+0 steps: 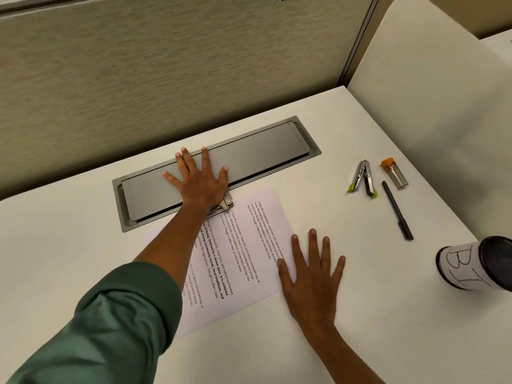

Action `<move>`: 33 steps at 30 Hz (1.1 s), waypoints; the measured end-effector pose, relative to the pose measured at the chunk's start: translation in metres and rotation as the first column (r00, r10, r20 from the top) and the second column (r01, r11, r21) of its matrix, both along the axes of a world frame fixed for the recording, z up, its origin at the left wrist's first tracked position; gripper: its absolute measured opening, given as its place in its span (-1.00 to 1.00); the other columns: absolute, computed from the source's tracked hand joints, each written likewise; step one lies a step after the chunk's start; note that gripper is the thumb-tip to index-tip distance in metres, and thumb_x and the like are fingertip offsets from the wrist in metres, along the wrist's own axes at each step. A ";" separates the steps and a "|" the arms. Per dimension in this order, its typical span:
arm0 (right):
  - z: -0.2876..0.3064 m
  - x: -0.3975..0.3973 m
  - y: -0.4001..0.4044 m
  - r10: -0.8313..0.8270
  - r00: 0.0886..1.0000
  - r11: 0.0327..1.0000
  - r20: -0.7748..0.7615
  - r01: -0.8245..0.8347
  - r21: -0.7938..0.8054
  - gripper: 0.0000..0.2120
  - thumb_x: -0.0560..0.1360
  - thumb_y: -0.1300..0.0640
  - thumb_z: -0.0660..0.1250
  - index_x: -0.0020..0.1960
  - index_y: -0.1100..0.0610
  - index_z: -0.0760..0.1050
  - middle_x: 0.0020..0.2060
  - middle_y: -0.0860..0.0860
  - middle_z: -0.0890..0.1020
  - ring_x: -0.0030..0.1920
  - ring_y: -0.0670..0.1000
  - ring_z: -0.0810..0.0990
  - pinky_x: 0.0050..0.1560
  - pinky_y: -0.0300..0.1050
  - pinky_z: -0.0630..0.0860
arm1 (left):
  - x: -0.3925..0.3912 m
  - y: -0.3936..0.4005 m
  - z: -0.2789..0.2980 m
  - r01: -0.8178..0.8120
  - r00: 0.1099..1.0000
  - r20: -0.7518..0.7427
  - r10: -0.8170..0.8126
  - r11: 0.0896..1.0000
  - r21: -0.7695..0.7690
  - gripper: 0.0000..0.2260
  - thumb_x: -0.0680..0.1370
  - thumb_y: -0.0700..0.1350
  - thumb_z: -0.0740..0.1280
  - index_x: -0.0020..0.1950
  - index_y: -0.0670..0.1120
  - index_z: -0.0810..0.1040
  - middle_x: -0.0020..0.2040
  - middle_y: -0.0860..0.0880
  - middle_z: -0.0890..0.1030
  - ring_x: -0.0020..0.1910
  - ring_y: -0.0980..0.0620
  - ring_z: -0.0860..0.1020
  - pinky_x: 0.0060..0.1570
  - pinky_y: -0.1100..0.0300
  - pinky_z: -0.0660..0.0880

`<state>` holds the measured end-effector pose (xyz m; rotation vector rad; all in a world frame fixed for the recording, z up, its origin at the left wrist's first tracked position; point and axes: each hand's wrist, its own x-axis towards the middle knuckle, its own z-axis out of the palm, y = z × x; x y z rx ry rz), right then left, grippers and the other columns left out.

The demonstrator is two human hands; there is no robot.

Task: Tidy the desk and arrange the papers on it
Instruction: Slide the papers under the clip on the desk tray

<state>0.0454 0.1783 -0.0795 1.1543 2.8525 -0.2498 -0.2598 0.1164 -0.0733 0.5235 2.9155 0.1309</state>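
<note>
Our left hand (198, 180) lies spread flat on the grey cable hatch (257, 155), wrist over the clipboard clip (225, 204). The printed papers (238, 253) run lengthwise between our hands; our right hand (313, 275), spread, presses their right edge, nearer.
</note>
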 end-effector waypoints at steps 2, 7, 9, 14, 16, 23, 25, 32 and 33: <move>0.001 0.000 0.000 -0.001 1.000 1.000 0.001 0.001 -0.006 -0.36 0.55 -0.33 -0.13 0.56 -0.08 0.03 0.56 0.06 0.05 0.55 0.17 -0.01 0.45 0.37 -0.01 | 0.000 0.000 0.001 -0.001 1.000 0.002 0.001 1.000 0.002 -0.31 0.54 0.37 -0.13 0.57 0.08 -0.20 0.58 -0.18 -0.22 0.55 -0.18 -0.27 0.38 -0.43 -0.21; 0.002 0.001 -0.001 -0.009 1.000 1.000 -0.002 0.009 -0.010 -0.37 0.55 -0.32 -0.16 0.56 -0.10 0.01 0.57 0.05 0.03 0.55 0.15 -0.03 0.45 0.36 -0.01 | 0.000 0.000 0.002 -0.003 1.000 0.006 0.003 1.000 0.007 -0.30 0.54 0.37 -0.11 0.58 0.07 -0.18 0.58 -0.19 -0.21 0.55 -0.17 -0.26 0.39 -0.42 -0.20; 0.003 0.001 -0.001 -0.009 1.000 1.000 -0.006 0.009 -0.010 -0.37 0.55 -0.32 -0.16 0.56 -0.09 0.01 0.57 0.05 0.03 0.55 0.16 -0.03 0.45 0.36 0.00 | 0.001 0.000 0.003 -0.002 1.000 0.005 0.002 1.000 0.007 -0.30 0.54 0.37 -0.10 0.58 0.06 -0.18 0.58 -0.19 -0.19 0.55 -0.18 -0.25 0.40 -0.41 -0.19; 0.002 0.001 -0.001 -0.008 1.000 1.000 -0.017 0.008 -0.010 -0.37 0.56 -0.31 -0.11 0.56 -0.10 -0.01 0.57 0.05 0.03 0.56 0.15 -0.04 0.45 0.35 -0.01 | 0.003 -0.001 0.011 0.020 1.000 -0.013 -0.020 0.999 0.033 -0.29 0.54 0.38 -0.10 0.58 0.05 -0.17 0.59 -0.20 -0.14 0.56 -0.18 -0.23 0.41 -0.39 -0.18; 0.002 0.002 -0.002 -0.007 1.000 1.000 -0.023 0.007 -0.008 -0.38 0.56 -0.30 -0.09 0.56 -0.10 0.00 0.57 0.05 0.03 0.56 0.15 -0.04 0.45 0.35 -0.01 | 0.005 -0.001 0.014 0.034 0.999 -0.020 -0.033 0.999 0.040 -0.29 0.54 0.38 -0.10 0.58 0.04 -0.16 0.59 -0.20 -0.12 0.56 -0.18 -0.22 0.42 -0.38 -0.18; 0.002 0.003 -0.002 -0.006 0.998 1.000 -0.057 0.006 0.005 -0.39 0.56 -0.29 -0.03 0.55 -0.10 0.04 0.56 0.05 0.06 0.55 0.16 0.01 0.46 0.34 -0.01 | 0.009 -0.002 0.024 0.053 0.998 -0.049 -0.050 0.997 0.065 -0.29 0.55 0.37 -0.09 0.59 0.02 -0.10 0.59 -0.21 -0.02 0.57 -0.20 -0.13 0.44 -0.33 -0.12; 0.001 0.003 -0.003 -0.006 0.998 1.000 -0.058 0.007 0.004 -0.38 0.56 -0.29 -0.03 0.55 -0.09 0.05 0.56 0.05 0.06 0.55 0.16 0.01 0.45 0.34 -0.01 | 0.010 -0.002 0.026 0.055 0.997 -0.055 -0.051 0.996 0.070 -0.29 0.55 0.37 -0.09 0.58 0.02 -0.07 0.58 -0.21 0.01 0.57 -0.20 -0.10 0.45 -0.32 -0.11; 0.000 0.003 -0.002 -0.005 0.997 1.000 -0.083 0.006 0.006 -0.38 0.55 -0.29 -0.02 0.55 -0.08 0.07 0.56 0.06 0.09 0.55 0.17 0.04 0.45 0.35 0.01 | 0.019 -0.009 0.035 0.040 0.997 -0.078 -0.023 0.972 0.230 -0.30 0.55 0.37 -0.04 0.56 -0.02 0.09 0.55 -0.20 0.17 0.55 -0.21 0.06 0.45 -0.29 0.00; 0.000 0.003 -0.002 -0.004 0.996 1.000 -0.092 0.004 0.005 -0.38 0.55 -0.29 -0.02 0.55 -0.08 0.07 0.56 0.06 0.09 0.54 0.17 0.04 0.45 0.35 0.00 | 0.021 -0.012 0.037 0.039 0.997 -0.080 -0.019 0.964 0.262 -0.30 0.54 0.37 -0.04 0.55 -0.03 0.12 0.54 -0.20 0.19 0.54 -0.22 0.09 0.45 -0.27 0.04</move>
